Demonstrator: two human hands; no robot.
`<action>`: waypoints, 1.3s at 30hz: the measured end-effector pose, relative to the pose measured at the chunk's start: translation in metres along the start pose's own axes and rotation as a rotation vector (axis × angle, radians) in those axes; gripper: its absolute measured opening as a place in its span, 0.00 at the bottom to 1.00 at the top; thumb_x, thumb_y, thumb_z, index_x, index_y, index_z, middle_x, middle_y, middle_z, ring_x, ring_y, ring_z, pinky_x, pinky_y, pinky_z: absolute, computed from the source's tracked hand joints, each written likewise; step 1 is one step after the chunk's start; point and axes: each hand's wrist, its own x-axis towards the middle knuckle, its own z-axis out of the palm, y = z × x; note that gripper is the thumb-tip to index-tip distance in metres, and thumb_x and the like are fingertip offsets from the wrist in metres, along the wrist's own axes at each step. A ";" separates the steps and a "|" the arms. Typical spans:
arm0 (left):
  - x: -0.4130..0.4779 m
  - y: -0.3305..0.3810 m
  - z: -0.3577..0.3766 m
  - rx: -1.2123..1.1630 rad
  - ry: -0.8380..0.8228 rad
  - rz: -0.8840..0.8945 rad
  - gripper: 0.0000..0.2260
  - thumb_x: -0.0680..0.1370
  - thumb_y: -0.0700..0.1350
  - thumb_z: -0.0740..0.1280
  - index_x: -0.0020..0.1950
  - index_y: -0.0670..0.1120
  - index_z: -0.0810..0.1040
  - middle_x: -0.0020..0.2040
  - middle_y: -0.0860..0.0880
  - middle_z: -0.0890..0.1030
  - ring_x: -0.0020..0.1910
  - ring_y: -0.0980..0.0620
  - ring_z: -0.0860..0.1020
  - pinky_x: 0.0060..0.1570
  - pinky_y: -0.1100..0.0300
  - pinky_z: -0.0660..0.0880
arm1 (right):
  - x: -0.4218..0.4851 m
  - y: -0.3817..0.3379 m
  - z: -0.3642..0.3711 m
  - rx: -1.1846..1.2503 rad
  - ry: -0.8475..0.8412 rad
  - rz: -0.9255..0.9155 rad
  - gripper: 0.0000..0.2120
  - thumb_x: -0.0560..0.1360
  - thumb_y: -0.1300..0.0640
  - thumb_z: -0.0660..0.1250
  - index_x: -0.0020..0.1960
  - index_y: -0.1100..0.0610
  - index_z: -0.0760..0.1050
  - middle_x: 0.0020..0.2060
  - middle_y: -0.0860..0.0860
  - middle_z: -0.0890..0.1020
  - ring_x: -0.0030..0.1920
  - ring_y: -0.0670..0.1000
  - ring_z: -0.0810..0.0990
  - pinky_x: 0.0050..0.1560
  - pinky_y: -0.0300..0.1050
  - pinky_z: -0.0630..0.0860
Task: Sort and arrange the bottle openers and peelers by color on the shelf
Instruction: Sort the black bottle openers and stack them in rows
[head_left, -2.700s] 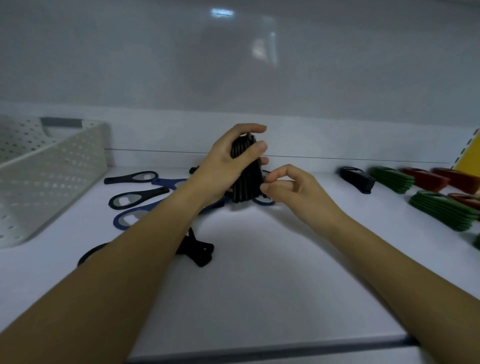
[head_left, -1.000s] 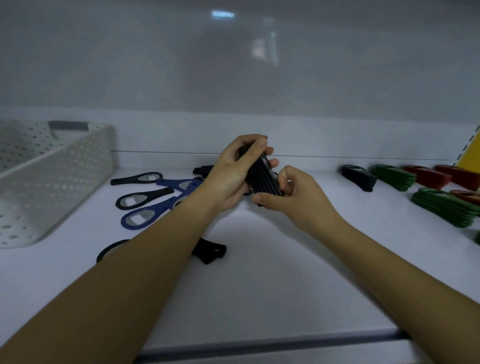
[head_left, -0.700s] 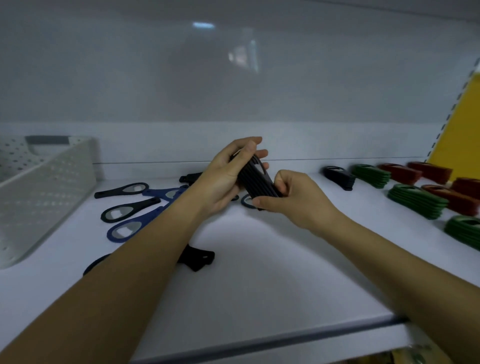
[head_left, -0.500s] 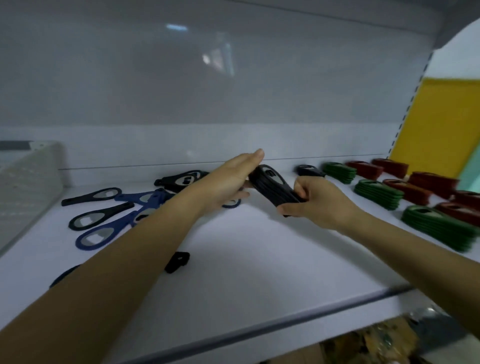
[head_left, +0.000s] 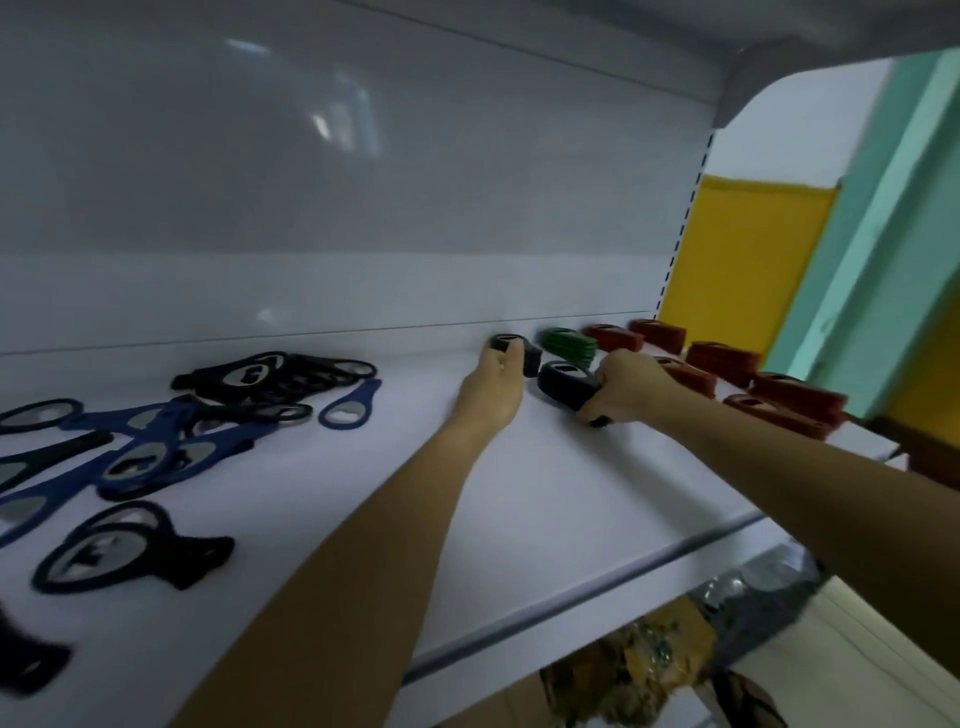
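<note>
Our right hand (head_left: 623, 395) is clamped round a black opener stack (head_left: 561, 384), low over the shelf (head_left: 545, 493) at upper middle, near the green stack (head_left: 569, 345). Our left hand (head_left: 496, 374) touches the rear black stack (head_left: 530, 358) by the back wall; whether it grips, we cannot tell. To the right, red stacks (head_left: 722, 358) run to the shelf's end. At the left lie loose blue and black openers (head_left: 156, 457). Open shelf runs between them, down to the front lip (head_left: 623, 566).

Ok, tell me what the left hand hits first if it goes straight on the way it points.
The left hand points rearward. Its fingertips look to be against the black opener stack there, so that comes first; the back panel lies just behind.
</note>
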 end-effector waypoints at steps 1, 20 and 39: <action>0.002 -0.006 0.001 0.006 0.021 0.007 0.20 0.81 0.57 0.51 0.64 0.44 0.69 0.60 0.42 0.77 0.61 0.44 0.73 0.58 0.57 0.67 | 0.002 0.000 0.002 0.003 0.011 0.005 0.13 0.70 0.57 0.70 0.49 0.65 0.77 0.37 0.55 0.76 0.37 0.52 0.74 0.25 0.37 0.64; -0.007 -0.015 -0.006 0.115 -0.006 0.168 0.18 0.82 0.54 0.53 0.59 0.41 0.71 0.58 0.42 0.77 0.58 0.42 0.74 0.52 0.57 0.69 | -0.014 -0.003 0.017 -0.099 0.220 -0.034 0.24 0.73 0.50 0.67 0.61 0.60 0.60 0.50 0.57 0.76 0.46 0.58 0.75 0.37 0.47 0.70; -0.038 -0.094 -0.237 0.974 -0.012 0.006 0.21 0.83 0.52 0.49 0.74 0.47 0.62 0.74 0.44 0.63 0.71 0.46 0.63 0.69 0.58 0.58 | 0.007 -0.181 0.077 0.336 0.047 -0.670 0.17 0.77 0.55 0.62 0.63 0.60 0.70 0.59 0.58 0.75 0.58 0.56 0.73 0.54 0.42 0.68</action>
